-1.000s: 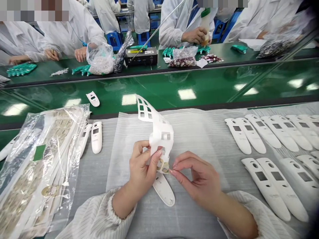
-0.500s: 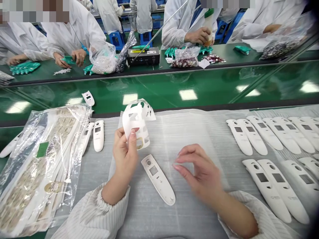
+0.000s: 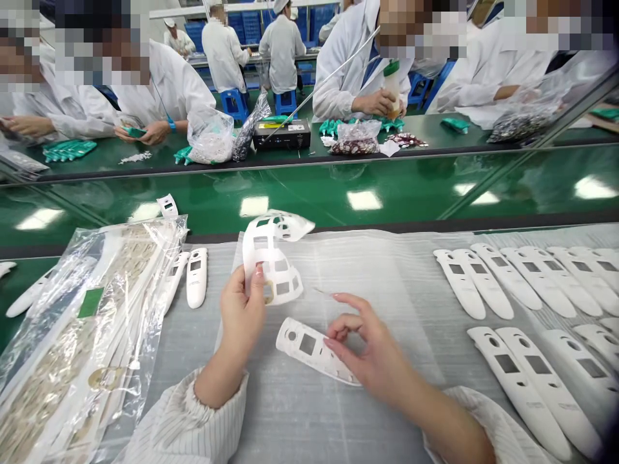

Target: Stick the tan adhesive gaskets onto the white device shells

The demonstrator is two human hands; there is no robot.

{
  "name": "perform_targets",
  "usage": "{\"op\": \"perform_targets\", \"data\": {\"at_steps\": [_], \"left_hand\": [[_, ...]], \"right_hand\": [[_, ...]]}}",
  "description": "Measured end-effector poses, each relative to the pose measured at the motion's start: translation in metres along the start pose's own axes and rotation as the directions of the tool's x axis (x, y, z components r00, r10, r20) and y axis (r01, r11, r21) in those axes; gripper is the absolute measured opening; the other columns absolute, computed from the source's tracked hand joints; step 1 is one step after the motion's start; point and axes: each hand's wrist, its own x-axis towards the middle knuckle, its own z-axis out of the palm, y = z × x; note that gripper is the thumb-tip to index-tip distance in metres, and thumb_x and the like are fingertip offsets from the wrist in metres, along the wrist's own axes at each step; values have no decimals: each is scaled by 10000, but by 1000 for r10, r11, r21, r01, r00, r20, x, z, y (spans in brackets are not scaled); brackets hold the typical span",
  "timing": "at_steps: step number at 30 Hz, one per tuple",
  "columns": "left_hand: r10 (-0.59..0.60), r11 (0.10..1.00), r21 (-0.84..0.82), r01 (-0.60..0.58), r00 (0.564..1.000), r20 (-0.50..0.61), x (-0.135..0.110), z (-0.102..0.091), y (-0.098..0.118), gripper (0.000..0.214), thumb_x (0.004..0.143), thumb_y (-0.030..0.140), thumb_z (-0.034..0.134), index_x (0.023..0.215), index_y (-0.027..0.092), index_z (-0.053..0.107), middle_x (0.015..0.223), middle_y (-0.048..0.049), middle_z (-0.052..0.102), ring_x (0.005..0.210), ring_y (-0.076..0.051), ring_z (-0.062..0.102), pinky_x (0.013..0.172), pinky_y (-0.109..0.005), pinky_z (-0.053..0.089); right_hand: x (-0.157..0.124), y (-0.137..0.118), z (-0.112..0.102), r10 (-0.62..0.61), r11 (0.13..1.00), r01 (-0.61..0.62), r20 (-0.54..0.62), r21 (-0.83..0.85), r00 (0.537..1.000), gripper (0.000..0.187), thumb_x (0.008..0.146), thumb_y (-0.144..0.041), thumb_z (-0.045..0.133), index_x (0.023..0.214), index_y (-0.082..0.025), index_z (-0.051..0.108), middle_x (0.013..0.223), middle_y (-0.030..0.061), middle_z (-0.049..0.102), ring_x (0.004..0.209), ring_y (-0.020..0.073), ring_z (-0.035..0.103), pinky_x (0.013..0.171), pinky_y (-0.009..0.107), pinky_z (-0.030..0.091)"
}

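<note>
My left hand (image 3: 242, 316) is closed on a curled white backing sheet (image 3: 271, 258) full of cut-out windows, thumb pressed against its lower part, and holds it up above the grey foam mat (image 3: 387, 277). Just below lies a white plastic shell (image 3: 309, 348) with a round hole and a square window, turned at a slant. My right hand (image 3: 367, 351) pinches the shell's near end with thumb and fingers, the index finger stretched out above it. A thin sliver shows by that fingertip; I cannot make out what it is.
A clear bag of sticker sheets (image 3: 87, 335) lies at the left, with two shells (image 3: 197, 277) beside it. Rows of several shells (image 3: 507, 277) fill the right. A green conveyor belt (image 3: 338, 187) carries one shell (image 3: 167, 206). Co-workers in white coats (image 3: 348, 71) work across it.
My right hand has come down onto the shell and turned it to a slant. My left hand has kept the backing sheet raised in about the same place.
</note>
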Motion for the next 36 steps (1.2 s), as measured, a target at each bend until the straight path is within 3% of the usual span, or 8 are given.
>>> {"op": "perform_targets", "data": {"at_steps": [4, 11, 14, 18, 24, 30, 34, 36], "left_hand": [[-25, 992, -121, 38, 994, 110, -6, 6, 1, 696, 909, 347, 565, 1490, 281, 187, 869, -3, 631, 580, -120, 614, 507, -234, 508], [156, 958, -287, -5, 850, 504, -44, 22, 15, 201, 893, 304, 577, 1023, 253, 722, 1093, -76, 618, 1052, -217, 602, 955, -366, 483], [182, 928, -365, 70, 771, 611, -58, 28, 17, 308, 847, 373, 644, 1134, 266, 678, 1181, -87, 626, 1125, -254, 584, 1006, -407, 452], [102, 905, -385, 181, 786, 610, -68, 36, 14, 454, 777, 444, 721, 1192, 274, 650, 1255, -93, 599, 1205, -280, 538, 1049, -418, 405], [-119, 880, -324, 349, 820, 560, -69, 42, 11, 370, 701, 506, 764, 850, 171, 717, 877, -68, 676, 831, -218, 616, 757, -322, 493], [-208, 849, -260, 460, 743, 636, -68, 41, 16, 373, 741, 500, 724, 827, 137, 716, 725, -44, 674, 643, -156, 558, 590, -258, 440], [-217, 854, -217, 473, 703, 678, -72, 41, 18, 345, 725, 453, 743, 858, 136, 707, 808, -69, 703, 700, -179, 590, 626, -276, 476], [-225, 864, -192, 465, 699, 679, -72, 41, 18, 315, 722, 419, 748, 861, 140, 706, 831, -74, 706, 718, -185, 598, 645, -282, 485]], "right_hand": [[9, -6, -15, 105, 934, -51, -135, 353, 985, 491, 841, -251, 649, 1233, -291, 356, 725, -49, 684, 590, 116, 611, 562, 239, 501], [12, -8, -12, 245, 797, -93, -178, 597, 953, 683, 784, -338, 728, 1299, -283, 283, 699, -46, 686, 494, 123, 598, 444, 219, 447], [10, -7, -5, 200, 832, -22, -264, 555, 944, 674, 809, -307, 702, 1329, -269, 274, 714, -33, 695, 578, 137, 640, 531, 250, 508], [7, -2, 5, 105, 924, 38, -349, 382, 931, 650, 829, -221, 654, 1362, -271, 285, 708, -38, 679, 619, 138, 633, 592, 276, 523], [11, 4, 4, -97, 991, 133, -565, 22, 820, 700, 710, -137, 694, 1330, -283, 403, 839, -34, 506, 641, 112, 517, 614, 290, 487], [18, -4, -32, -238, 957, 290, -610, -13, 756, 463, 770, -110, 701, 1172, -289, 555, 900, -1, 503, 768, 138, 529, 750, 337, 474], [17, -8, -53, -65, 965, 180, -491, 191, 869, 37, 814, -222, 699, 826, -235, 666, 951, 45, 529, 931, 177, 538, 784, 329, 488], [18, -7, -54, 106, 926, 34, -346, 377, 932, 106, 785, -305, 736, 755, -224, 674, 949, 48, 545, 926, 182, 552, 746, 314, 508]]}}
